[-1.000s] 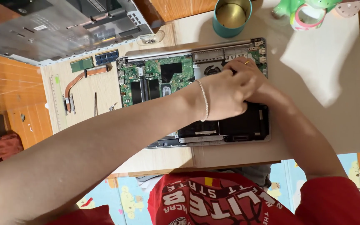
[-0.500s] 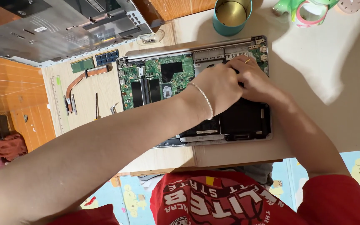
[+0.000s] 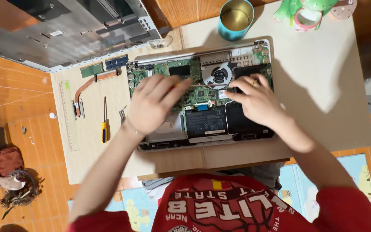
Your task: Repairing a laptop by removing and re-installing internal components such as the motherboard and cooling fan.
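Observation:
An opened laptop (image 3: 202,55) lies bottom up on the wooden table, with its green board, round fan (image 3: 218,75) and black battery (image 3: 206,122) exposed. My left hand (image 3: 151,105) hovers over the left half of the board. Its fingers close on a thin screwdriver (image 3: 202,85) whose shaft runs to the right across the board. My right hand (image 3: 256,103), with a ring on one finger, rests fingers apart on the black part right of the fan. Its fingertips lie beside the tip of the shaft.
Left of the laptop lie a yellow-handled screwdriver (image 3: 104,129), tweezers (image 3: 122,114), a ruler (image 3: 68,116), a copper heat pipe (image 3: 89,88) and memory sticks (image 3: 104,66). The grey bottom cover (image 3: 65,30), a teal cup (image 3: 235,17) and a green toy (image 3: 305,13) are behind.
My left hand has drawn back from over my right hand to the left half of the board. This uncovers the fan and the battery. My right hand has stayed near the fan.

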